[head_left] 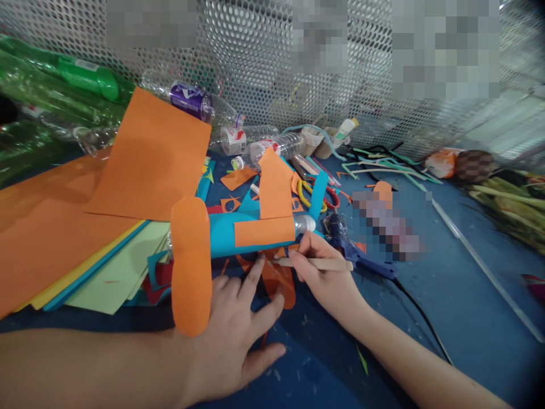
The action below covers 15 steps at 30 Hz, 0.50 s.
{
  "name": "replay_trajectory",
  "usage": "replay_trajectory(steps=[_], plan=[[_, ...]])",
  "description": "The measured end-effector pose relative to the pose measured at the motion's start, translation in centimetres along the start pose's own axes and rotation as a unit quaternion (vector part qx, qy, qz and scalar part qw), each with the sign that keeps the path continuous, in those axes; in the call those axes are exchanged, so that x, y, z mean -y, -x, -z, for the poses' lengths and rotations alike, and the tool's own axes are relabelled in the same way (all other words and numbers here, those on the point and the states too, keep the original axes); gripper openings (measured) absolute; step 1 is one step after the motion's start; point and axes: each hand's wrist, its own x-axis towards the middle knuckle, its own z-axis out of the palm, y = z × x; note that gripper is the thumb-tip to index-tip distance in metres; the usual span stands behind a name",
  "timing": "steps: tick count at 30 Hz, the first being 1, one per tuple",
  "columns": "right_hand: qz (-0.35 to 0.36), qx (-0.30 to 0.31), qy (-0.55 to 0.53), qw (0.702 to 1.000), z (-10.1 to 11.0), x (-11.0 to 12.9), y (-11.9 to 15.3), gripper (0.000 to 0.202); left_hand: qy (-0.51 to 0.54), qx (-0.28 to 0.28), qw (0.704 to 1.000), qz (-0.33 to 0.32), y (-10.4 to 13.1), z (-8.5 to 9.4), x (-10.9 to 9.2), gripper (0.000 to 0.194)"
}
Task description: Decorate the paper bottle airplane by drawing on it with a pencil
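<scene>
Bottles (285, 145) lay on a blue surface (430, 295) before a perforated metal screen (251, 51) at the far side. The right hand (323, 275) was clamped on a pen (334, 264), slanting in from the near right, its tip at an orange paper piece (283, 292) just nearer than the blue-wrapped bottle (223, 238). The left hand (236, 326) lay palm down, fingers spread, touching that paper.

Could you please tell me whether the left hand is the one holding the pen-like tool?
No, the right hand grips the pen-like tool, while the left hand is spread open.
</scene>
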Motion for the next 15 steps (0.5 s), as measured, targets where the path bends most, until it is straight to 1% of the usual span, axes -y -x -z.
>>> replay_trajectory(steps=[5,10,13,15], plan=[[0.008,0.002,-0.016,1.0,0.18,0.1,0.01,0.024,-0.002,0.004,1.0,-0.001,0.0,-0.02,-0.02,0.049],[-0.023,0.019,-0.075,0.997,0.22,0.49,0.13,0.024,-0.004,-0.006,1.0,-0.001,0.08,-0.18,0.03,0.051],[-0.036,0.007,-0.12,0.992,0.15,0.76,0.11,0.028,-0.006,-0.008,1.0,-0.002,0.1,-0.16,0.07,0.051],[-0.044,-0.006,-0.132,0.99,0.1,0.85,0.08,0.032,-0.007,-0.002,1.0,-0.002,0.09,-0.1,0.07,0.051]])
